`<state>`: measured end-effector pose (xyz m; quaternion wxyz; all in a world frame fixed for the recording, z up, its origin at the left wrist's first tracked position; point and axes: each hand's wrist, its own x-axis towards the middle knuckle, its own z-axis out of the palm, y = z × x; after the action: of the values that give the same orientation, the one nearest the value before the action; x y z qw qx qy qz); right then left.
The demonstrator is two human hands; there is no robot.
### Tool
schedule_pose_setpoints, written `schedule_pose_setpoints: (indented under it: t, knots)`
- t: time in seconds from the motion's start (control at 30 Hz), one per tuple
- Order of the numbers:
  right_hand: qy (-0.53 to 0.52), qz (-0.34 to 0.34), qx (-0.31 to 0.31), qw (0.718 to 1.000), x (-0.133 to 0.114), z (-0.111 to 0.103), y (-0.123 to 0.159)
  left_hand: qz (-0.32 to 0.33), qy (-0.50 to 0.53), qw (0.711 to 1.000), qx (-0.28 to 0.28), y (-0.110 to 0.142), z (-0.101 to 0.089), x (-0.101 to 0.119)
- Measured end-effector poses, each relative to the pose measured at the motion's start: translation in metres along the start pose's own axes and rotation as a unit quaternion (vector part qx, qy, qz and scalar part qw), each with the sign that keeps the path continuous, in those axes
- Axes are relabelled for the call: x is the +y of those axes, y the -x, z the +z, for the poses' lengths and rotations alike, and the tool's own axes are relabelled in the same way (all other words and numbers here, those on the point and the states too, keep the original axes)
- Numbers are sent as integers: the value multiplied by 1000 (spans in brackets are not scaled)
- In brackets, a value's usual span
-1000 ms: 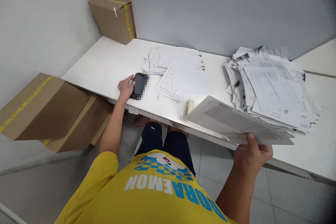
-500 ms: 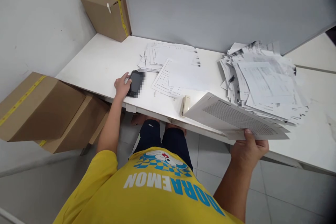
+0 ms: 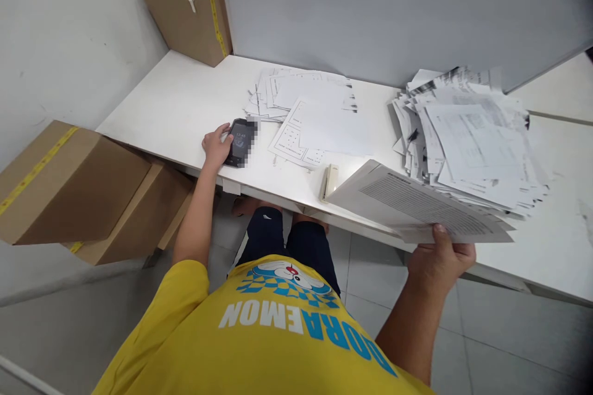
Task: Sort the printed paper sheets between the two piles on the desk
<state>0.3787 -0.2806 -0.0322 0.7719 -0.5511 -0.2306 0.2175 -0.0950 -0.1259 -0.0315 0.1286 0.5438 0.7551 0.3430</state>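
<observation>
A dark phone [image 3: 239, 143] lies near the left front of the white table, its screen lit with what look like time digits. My left hand [image 3: 217, 145] grips its left side, thumb on the front edge. My right hand [image 3: 438, 265] pinches a sheaf of printed sheets [image 3: 407, 200], thumb on top and fingers underneath. Those sheets are held tilted over the table's front edge. By their left corner stands a cream-coloured object, perhaps a stapler [image 3: 330, 182]. Loose papers [image 3: 319, 95] are spread beyond the phone.
A tall, untidy paper stack [image 3: 472, 136] rises at the right of the white table [image 3: 162, 108]. A taped cardboard box [image 3: 185, 18] stands at the back left corner. More cardboard boxes [image 3: 69, 185] sit beside the table's left end. A grey partition [image 3: 370, 12] borders the back.
The phone's screen has gone from dark to lit. Both hands keep their holds on the phone and the sheets. The view has shifted slightly.
</observation>
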Motion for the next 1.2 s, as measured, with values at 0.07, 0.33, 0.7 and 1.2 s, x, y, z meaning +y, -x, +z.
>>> schedule_pose_setpoints:
  t: [0.07,0.33,0.7,1.2]
  knots:
    - [0,0,-2,1000,1,-1,-1,-8,-7,1000,-4,1,-1,2]
    - [-2,-9,0,1000,-1,-6,-1,-3,7,1000,-3,2,-2,0]
    - [190,176,-130,957,20,-49,-21,244,33,950,-194,162,43,50]
    - [262,237,-250,902,3,-59,2,-51,408,821,-397,258,98,96]
